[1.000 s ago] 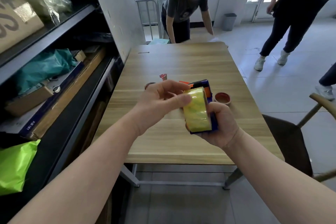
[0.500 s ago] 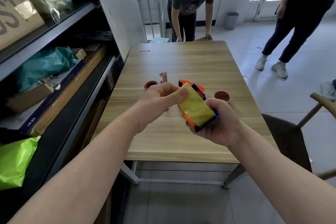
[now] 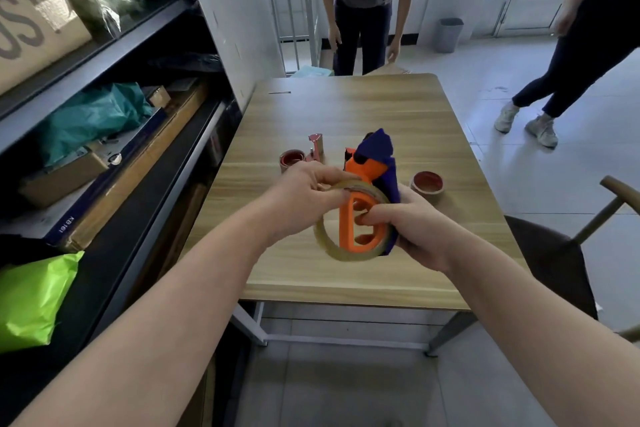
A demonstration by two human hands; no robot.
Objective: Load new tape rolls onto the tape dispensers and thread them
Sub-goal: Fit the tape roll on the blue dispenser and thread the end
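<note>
1. Head view: the right hand (image 3: 414, 234) gripped the orange-and-blue tape dispenser (image 3: 372, 156) above the desk (image 3: 346, 104), fingers curled into its orange frame.
2. The tape roll (image 3: 346, 255) sat around that orange frame, and the left hand (image 3: 304, 196) pinched the roll's top edge!
3. On the desk behind, the left red core (image 3: 292, 159) stood just beside a small red dispenser (image 3: 316, 147), with the right red core (image 3: 426, 182) near the right hand.
</note>
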